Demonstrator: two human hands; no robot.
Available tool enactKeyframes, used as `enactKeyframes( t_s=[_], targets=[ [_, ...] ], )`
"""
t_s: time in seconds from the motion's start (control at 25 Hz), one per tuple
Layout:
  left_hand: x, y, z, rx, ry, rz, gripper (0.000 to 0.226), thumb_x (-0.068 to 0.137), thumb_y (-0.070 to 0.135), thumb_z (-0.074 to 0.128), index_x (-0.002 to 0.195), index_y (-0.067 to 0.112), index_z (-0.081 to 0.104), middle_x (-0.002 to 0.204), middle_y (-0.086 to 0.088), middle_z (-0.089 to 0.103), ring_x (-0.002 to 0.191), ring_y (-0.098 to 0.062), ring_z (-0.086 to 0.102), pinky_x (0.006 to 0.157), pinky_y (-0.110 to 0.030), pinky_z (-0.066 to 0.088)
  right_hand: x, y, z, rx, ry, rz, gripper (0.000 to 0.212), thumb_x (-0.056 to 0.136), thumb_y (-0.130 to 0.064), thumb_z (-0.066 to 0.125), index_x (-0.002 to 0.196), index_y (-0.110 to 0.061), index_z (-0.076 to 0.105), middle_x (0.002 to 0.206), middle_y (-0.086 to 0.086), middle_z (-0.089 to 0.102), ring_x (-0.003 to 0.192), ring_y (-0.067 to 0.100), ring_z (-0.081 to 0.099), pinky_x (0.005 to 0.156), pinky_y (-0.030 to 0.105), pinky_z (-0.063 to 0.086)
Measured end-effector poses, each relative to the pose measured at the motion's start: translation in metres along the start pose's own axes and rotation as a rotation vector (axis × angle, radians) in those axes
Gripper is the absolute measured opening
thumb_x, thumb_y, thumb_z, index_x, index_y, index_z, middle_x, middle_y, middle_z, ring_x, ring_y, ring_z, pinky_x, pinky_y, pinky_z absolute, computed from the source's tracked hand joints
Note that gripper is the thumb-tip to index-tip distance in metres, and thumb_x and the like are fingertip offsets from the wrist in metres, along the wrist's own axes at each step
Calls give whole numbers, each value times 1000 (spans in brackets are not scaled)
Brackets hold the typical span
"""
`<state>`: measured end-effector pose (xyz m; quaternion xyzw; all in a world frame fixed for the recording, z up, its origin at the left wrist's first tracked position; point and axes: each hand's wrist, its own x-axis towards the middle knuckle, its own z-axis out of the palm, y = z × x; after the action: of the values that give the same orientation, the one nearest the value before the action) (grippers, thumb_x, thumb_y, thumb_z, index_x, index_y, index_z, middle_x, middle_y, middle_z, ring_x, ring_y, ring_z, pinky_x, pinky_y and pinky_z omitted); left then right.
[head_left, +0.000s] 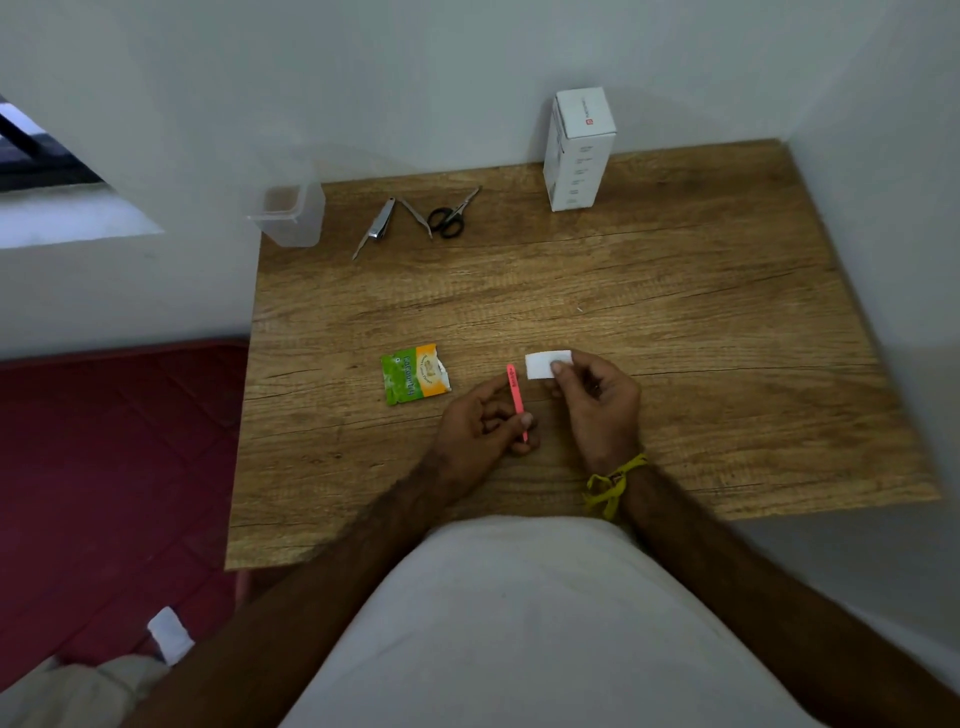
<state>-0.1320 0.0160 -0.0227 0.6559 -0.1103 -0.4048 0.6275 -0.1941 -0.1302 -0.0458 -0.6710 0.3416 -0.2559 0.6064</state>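
Note:
My left hand (480, 423) grips a thin pink nail file (516, 395) that points away from me, just above the wooden table (675, 322). My right hand (597, 400), with a yellow thread band at the wrist, pinches a small folded white wipe (543, 365) between thumb and fingers. The wipe is held just right of the file's far end, a small gap apart. A torn green and orange sachet (415, 381) lies flat on the table left of my left hand.
At the table's back lie a nail clipper (379, 224), a metal tool (417, 215) and small black-handled scissors (451, 217). A clear plastic container (288, 215) stands at the back left corner, a white box (576, 150) at the back right. White walls border the back and right.

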Motion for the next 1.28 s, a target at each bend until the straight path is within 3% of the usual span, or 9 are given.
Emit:
enactKeyframes(
  t_s=[0.12,0.28,0.36,0.64,1.04,1.28],
  targets=[
    [0,0,0,20,-4,-2,65,91,1,67,148,13,40,101,-19,74,85,-27,75,74,-30,61,-3,4,-1,-86,-47,-92,20,87,-4,72,107,-3,74,92,7,74,84,17,70,77,27,57],
    [1,-2,-5,18,-70,30,66,90,-2,67,149,11,40,108,-20,73,90,-26,73,78,-30,60,-13,5,0,-270,-169,-496,20,84,10,67,100,0,75,95,8,71,90,14,65,82,23,51],
    [0,-1,-6,3,-94,31,67,90,-6,65,149,10,39,112,-21,71,95,-28,71,81,-33,60,-13,8,0,-333,-255,-575,21,85,9,65,102,1,73,98,10,68,91,17,63,82,28,52],
    [2,-3,-8,-1,-119,31,61,91,-8,63,147,5,42,111,-20,71,97,-25,71,81,-33,61,-9,15,1,-385,-350,-618,20,91,0,59,107,-1,72,102,9,66,94,21,62,80,41,52],
    [2,-3,-9,8,-121,48,50,90,-9,63,137,3,51,104,-23,70,93,-25,70,80,-33,60,-9,18,-2,-414,-380,-647,23,89,3,60,106,-4,74,108,11,69,101,25,65,87,45,50],
    [-1,2,-6,-10,-90,25,61,90,-9,63,144,14,45,109,-23,70,93,-22,71,80,-30,60,-12,19,-12,-448,-388,-648,22,91,-6,57,105,-5,74,109,9,70,104,20,63,93,38,48]
  ],
)
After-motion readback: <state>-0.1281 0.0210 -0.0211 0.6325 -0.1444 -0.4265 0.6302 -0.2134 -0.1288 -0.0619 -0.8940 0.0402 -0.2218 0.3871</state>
